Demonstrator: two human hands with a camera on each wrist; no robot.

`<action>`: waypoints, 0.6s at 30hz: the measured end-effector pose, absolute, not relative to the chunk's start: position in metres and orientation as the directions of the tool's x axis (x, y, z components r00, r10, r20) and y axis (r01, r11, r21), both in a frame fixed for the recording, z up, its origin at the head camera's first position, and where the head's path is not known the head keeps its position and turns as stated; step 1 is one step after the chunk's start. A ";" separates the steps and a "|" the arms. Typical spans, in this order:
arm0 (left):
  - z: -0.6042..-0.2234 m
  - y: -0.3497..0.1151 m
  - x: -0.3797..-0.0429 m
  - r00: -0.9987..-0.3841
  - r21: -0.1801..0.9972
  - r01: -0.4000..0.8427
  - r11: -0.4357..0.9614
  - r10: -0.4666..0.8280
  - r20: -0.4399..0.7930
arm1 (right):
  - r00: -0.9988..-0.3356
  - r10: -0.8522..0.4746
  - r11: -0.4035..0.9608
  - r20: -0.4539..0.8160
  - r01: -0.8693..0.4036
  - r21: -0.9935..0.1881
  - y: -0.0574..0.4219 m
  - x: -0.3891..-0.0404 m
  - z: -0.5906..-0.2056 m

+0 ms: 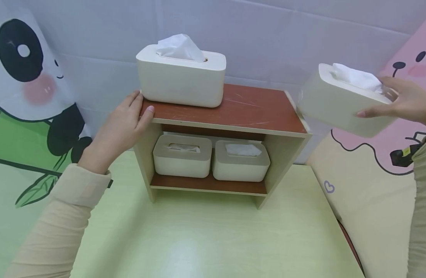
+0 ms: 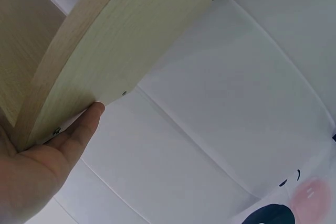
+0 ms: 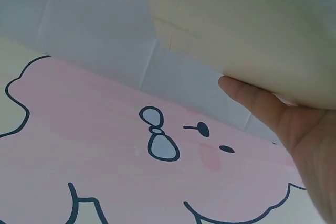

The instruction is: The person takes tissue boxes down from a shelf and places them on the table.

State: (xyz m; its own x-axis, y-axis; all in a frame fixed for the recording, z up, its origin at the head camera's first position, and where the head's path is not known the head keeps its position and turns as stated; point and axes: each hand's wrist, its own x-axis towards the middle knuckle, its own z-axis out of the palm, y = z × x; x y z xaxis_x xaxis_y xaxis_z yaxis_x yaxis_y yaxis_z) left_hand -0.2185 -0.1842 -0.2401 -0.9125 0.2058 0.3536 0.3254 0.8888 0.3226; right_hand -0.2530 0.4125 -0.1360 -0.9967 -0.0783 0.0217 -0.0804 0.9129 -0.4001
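Note:
My right hand (image 1: pixel 407 101) grips a cream tissue box (image 1: pixel 348 102) at its right end, holding it tilted in the air right of a small wooden shelf (image 1: pixel 230 125). White tissue pokes from its top. In the right wrist view, the thumb lies along the side of the box (image 3: pixel 262 30). My left hand (image 1: pixel 120 129) rests on the left edge of the shelf top, fingers along the side panel (image 2: pixel 100 61) in the left wrist view. Beside it on the red-brown top stands another tissue box (image 1: pixel 181 79), with tissue sticking up.
Two more tissue boxes, a left one (image 1: pixel 182 156) and a right one (image 1: pixel 241 161), sit side by side in the lower compartment. The shelf stands on a pale wood table (image 1: pixel 213 235). Behind are a white wall covering (image 1: pixel 268 38) and cartoon-printed panels on both sides.

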 end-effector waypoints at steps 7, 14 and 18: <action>-0.240 -0.184 -0.219 -0.909 0.326 0.330 0.886 0.205 0.363 | -0.998 -0.063 0.930 0.025 -0.067 -0.360 0.428 -0.250 -0.147; -0.241 -0.184 -0.220 -0.908 0.328 0.331 0.885 0.203 0.368 | -0.999 -0.040 0.931 0.019 -0.044 -0.363 0.436 -0.245 -0.168; -0.241 -0.185 -0.220 -0.904 0.325 0.336 0.884 0.206 0.375 | -0.996 -0.084 0.918 0.031 -0.089 -0.386 0.436 -0.240 -0.182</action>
